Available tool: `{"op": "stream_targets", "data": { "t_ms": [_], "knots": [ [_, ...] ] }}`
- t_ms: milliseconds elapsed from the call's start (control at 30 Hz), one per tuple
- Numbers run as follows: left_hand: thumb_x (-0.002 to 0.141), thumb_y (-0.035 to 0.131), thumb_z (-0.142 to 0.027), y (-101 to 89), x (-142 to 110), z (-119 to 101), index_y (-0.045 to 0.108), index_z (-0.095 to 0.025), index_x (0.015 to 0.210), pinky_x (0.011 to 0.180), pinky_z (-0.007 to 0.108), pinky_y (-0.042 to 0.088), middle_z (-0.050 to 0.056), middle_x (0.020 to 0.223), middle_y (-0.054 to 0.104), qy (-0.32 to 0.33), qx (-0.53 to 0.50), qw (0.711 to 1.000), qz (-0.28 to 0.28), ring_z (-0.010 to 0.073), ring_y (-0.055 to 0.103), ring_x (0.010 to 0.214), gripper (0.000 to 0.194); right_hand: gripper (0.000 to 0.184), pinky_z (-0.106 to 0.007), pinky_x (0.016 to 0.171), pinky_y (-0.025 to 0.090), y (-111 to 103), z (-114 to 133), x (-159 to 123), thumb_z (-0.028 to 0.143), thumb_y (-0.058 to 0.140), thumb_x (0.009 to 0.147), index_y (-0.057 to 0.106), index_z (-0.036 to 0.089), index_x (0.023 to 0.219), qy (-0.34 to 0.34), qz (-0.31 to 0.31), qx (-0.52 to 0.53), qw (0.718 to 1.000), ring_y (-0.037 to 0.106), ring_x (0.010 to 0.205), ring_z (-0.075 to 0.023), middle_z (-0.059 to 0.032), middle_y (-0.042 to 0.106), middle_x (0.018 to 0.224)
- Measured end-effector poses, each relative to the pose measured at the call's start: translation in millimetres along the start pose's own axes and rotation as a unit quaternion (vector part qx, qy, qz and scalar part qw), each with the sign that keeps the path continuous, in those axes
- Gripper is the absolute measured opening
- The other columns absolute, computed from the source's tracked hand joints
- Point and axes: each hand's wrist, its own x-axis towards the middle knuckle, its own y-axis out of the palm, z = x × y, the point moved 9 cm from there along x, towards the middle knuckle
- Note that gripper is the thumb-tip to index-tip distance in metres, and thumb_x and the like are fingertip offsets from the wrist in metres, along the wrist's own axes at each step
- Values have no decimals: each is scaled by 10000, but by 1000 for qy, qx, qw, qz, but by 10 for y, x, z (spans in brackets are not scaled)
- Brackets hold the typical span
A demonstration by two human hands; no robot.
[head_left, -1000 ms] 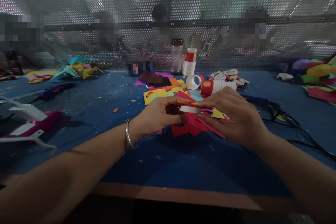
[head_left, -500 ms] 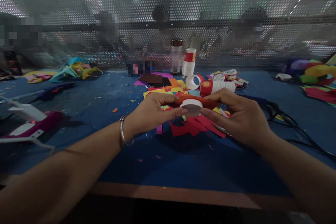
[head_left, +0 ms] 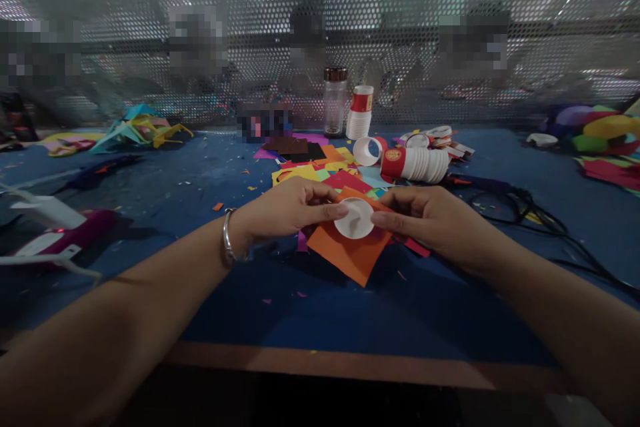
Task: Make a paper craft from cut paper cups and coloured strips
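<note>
Between my two hands a sheet of orange paper (head_left: 350,259) hangs with one corner pointing toward me. Against its face lies a round white paper piece (head_left: 354,230), which looks like a cup's base. My left hand (head_left: 287,210) pinches them at the left, its thumb on the white piece and its fingers behind the paper. From the other side my right hand (head_left: 440,223) pinches them, with its thumb at the right rim of the white piece. Underneath and beyond spreads a pile of coloured paper (head_left: 345,180), partly hidden by my hands.
Beyond the pile lie stacked paper cups (head_left: 415,165), beside an upright stack (head_left: 359,123) and a glass bottle (head_left: 335,107). Black cable (head_left: 540,230) coils at the right. A purple-and-white device (head_left: 70,237) sits at the left. Perforated metal (head_left: 260,53) closes off the back.
The orange paper and white piece have tilted, so their faces now show toward me. Both hands have shifted slightly left and keep their hold.
</note>
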Motion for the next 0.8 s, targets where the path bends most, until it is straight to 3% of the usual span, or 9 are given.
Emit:
{"op": "stream_targets", "data": {
  "t_ms": [100,233,367,533,700,800],
  "knots": [
    [878,686,-509,57,16,106,757,-164,936,570,208,346,-9,767,646,-23,8,999,40,93,485,644,357,423,-259,549,329,112,-50,-2,592,702,826,635,182,744,19,63,-35,997,435,595,-105,48,500,649],
    [866,696,-533,175,2,217,761,-154,967,523,217,297,-16,706,608,-44,17,993,108,91,431,580,397,357,-257,557,366,266,-114,-43,534,647,871,665,183,812,48,152,-70,985,486,585,-109,28,587,679],
    [884,665,-522,203,13,214,756,-152,983,558,220,332,-4,757,657,-28,56,990,125,107,498,619,393,345,-247,543,395,338,-145,-89,477,600,912,601,189,721,73,193,-82,975,537,562,-109,4,648,676],
    [889,641,-490,132,113,206,765,-166,1075,638,234,411,41,878,742,11,136,989,54,150,616,743,393,358,-237,515,391,336,-156,-102,428,554,940,573,195,669,88,191,-96,973,530,522,-104,-3,648,626],
    [897,624,-465,99,124,194,747,-166,1127,666,282,442,54,833,720,6,189,982,-2,171,609,705,397,419,-237,470,351,325,-196,-125,484,554,939,601,196,638,103,204,-114,967,472,461,-96,7,590,532],
    [892,651,-469,-36,44,7,712,-164,1213,864,371,463,115,1053,692,50,265,960,-79,256,613,973,447,423,-233,473,344,341,-212,-151,497,566,934,628,192,646,110,225,-120,961,456,454,-92,13,573,511]
  ]
}}
